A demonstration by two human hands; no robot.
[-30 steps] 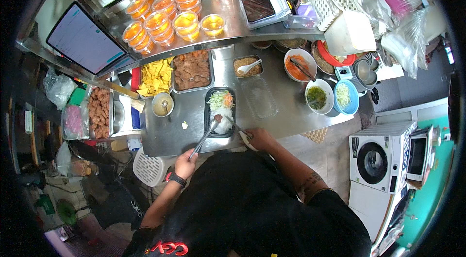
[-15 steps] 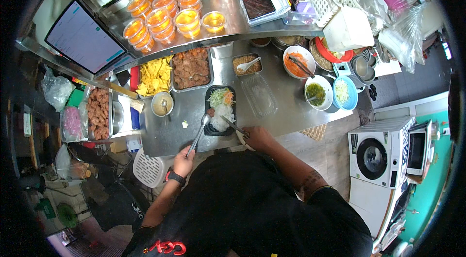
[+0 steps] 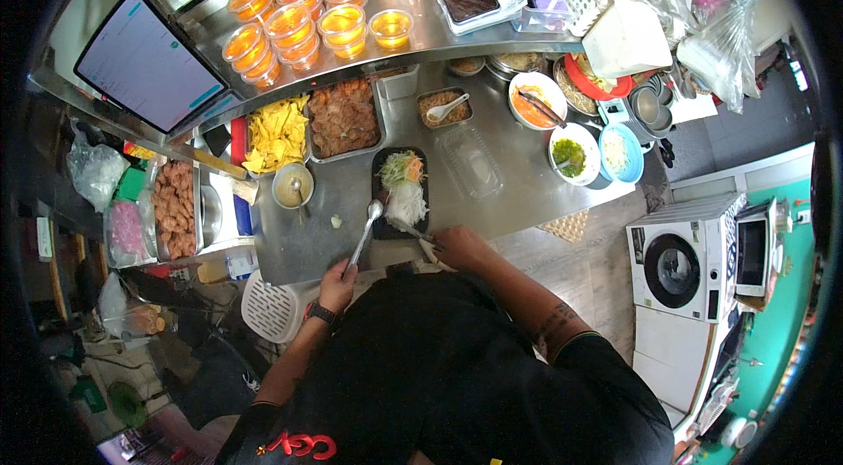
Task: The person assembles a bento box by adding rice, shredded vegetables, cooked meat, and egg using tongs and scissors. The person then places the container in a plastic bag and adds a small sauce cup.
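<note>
A black tray (image 3: 379,179) near the front of the steel counter holds shredded vegetables (image 3: 401,168) and white noodles (image 3: 406,201). My left hand (image 3: 335,287) is closed around a long metal utensil (image 3: 362,235). Its rounded, spoon-like end is at the tray's left edge; I cannot tell whether it is a spoon or tongs. My right hand (image 3: 457,248) grips what look like scissors (image 3: 406,227), with a pale handle and the blades over the tray's near end by the noodles. My fingers partly hide the handle.
Left of the tray are a bowl of sauce with a spoon (image 3: 293,187), yellow food (image 3: 273,138) and a pan of browned meat (image 3: 345,118). A clear plastic container (image 3: 474,165) lies to the right, before bowls of vegetables (image 3: 574,157). Stacked orange cups (image 3: 341,26) line the shelf.
The brown piece seen at the left utensil's tip is no longer visible. The utensil end has shifted slightly upward, and the scissors' tip has moved slightly down and left.
</note>
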